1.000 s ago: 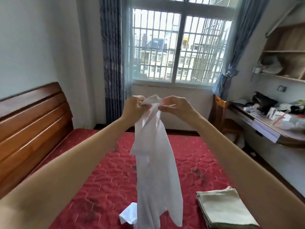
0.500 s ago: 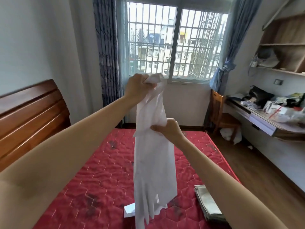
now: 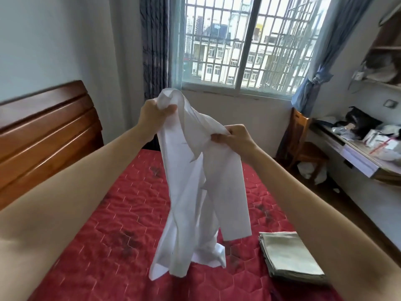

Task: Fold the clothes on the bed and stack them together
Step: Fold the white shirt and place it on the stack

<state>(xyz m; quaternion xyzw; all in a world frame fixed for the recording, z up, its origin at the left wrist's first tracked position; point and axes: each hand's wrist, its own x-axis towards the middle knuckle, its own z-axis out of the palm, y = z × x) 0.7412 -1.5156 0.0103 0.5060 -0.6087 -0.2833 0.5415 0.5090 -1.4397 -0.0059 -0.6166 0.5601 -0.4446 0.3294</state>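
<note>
A white shirt (image 3: 195, 192) hangs in the air over the red quilted bed (image 3: 112, 235), its lower end resting on the cover. My left hand (image 3: 154, 114) grips the bunched top of the shirt, held high. My right hand (image 3: 234, 137) pinches the fabric lower and to the right, near the collar, spreading the upper part between the two hands. A folded beige-green garment (image 3: 288, 255) lies flat on the bed at the right, apart from the shirt.
A wooden headboard (image 3: 43, 131) stands along the left. A barred window (image 3: 243, 44) with curtains is straight ahead. A wooden chair (image 3: 303, 146) and a cluttered desk (image 3: 364, 155) stand at the right, past the bed's edge.
My left hand has come down from its high point. My right hand has moved right along the fabric, drawing the shirt's top open. The view has tilted down.
</note>
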